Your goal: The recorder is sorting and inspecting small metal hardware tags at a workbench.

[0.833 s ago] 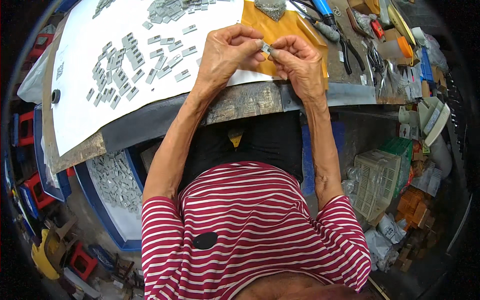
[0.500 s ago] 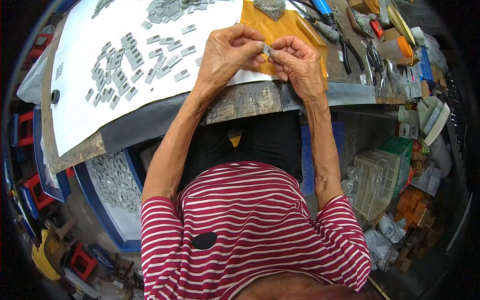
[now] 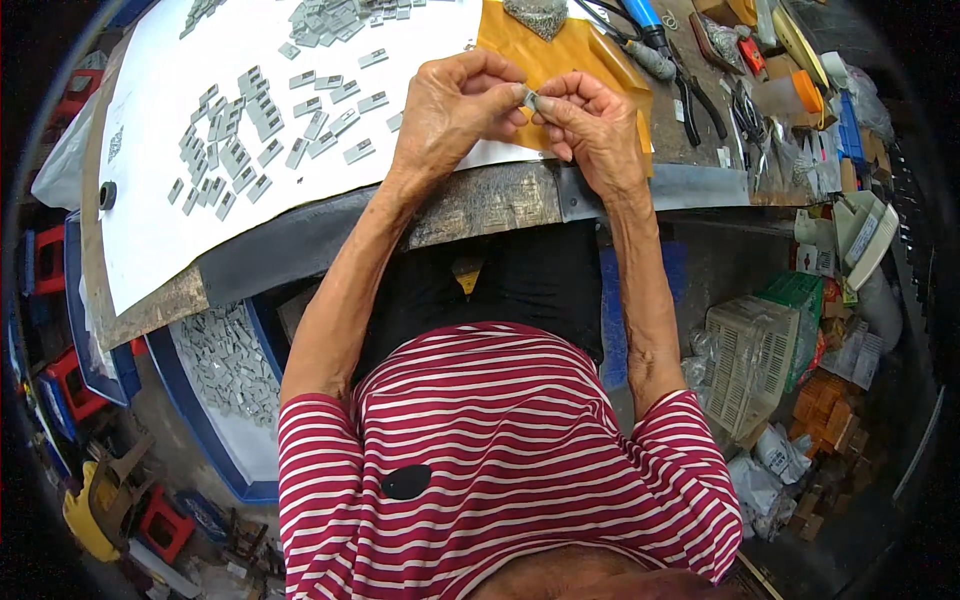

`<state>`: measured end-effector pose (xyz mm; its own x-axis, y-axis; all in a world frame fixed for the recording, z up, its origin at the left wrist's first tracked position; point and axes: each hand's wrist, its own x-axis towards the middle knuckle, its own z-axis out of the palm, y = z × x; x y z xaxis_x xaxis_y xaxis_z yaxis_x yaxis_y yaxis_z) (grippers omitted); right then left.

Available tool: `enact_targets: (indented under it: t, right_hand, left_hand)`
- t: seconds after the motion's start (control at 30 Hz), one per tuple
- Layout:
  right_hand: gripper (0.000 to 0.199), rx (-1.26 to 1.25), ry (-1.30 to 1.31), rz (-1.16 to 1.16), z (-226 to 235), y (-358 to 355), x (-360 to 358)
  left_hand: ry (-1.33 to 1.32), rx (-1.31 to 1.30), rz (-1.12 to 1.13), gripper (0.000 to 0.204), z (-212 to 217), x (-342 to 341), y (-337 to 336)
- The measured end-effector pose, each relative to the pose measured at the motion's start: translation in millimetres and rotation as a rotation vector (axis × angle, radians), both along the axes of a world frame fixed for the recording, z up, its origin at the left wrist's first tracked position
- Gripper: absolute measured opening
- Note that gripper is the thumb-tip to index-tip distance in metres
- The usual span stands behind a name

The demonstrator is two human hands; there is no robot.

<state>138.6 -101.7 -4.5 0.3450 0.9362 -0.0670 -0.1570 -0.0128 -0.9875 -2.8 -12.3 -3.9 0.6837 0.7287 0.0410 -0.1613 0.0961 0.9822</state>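
Note:
Above the front edge of the workbench, my left hand (image 3: 450,108) and my right hand (image 3: 597,125) meet fingertip to fingertip. Both pinch one small grey plastic piece (image 3: 530,101), which the fingers largely cover. Beneath them is an orange-yellow paper sheet (image 3: 625,95) on top of white paper (image 3: 150,210). Left of my hands, several small grey rectangular pieces (image 3: 262,115), each with a dark slot, lie in loose rows. Farther back is a denser pile of grey pieces (image 3: 340,22). A clear bag of tiny metal parts (image 3: 540,14) rests on the orange-yellow sheet.
To the right on the bench are black-handled pliers (image 3: 698,98), a blue-handled tool (image 3: 645,18) and an orange-lidded container (image 3: 803,92). A black ring (image 3: 108,194) sits at the left edge. Below, a blue tray (image 3: 262,485) holds many grey pieces; a beige crate (image 3: 745,365) stands at right.
My fingers have shifted slightly around the small piece, which both hands still pinch. The whole view has moved a little; the pieces on the bench keep their layout.

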Motion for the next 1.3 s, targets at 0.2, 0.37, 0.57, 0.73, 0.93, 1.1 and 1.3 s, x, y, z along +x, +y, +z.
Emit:
enact_targets:
  t: [0.2, 0.37, 0.57, 0.73, 0.93, 1.1, 1.3]
  right_hand:
    - [0.013, 0.001, -0.070, 0.010, 0.1, 0.9, -1.2]
    - [0.010, 0.013, -0.110, 0.013, 2.4, 0.7, -3.8]
    - [0.007, -0.006, 0.048, 0.020, 4.9, 1.4, -3.9]
    - [0.005, 0.017, -0.202, -0.085, 9.2, -0.1, -14.3]
    - [0.005, 0.007, -0.013, -0.007, 4.3, -0.6, 1.0]
    - [0.005, -0.017, 0.023, 0.011, 7.1, -3.1, 6.1]
    - [0.011, 0.055, -0.008, 0.027, 6.6, -7.0, 8.7]
  left_hand:
    - [0.015, -0.023, -0.006, 0.016, 2.8, -1.7, -0.8]
    - [0.043, 0.019, -0.037, 0.017, 1.1, -2.5, -0.1]
    - [0.012, -0.017, -0.073, 0.017, 1.2, -3.8, 0.3]
    - [0.015, -0.008, -0.070, 0.018, -0.5, -2.4, 0.3]
    - [0.019, 0.039, -0.095, 0.020, -4.9, 0.8, -1.7]
    - [0.118, 0.425, -0.004, 0.020, -5.7, 1.7, -8.6]
    - [0.116, 0.419, -0.003, 0.018, -4.4, 1.6, -7.2]
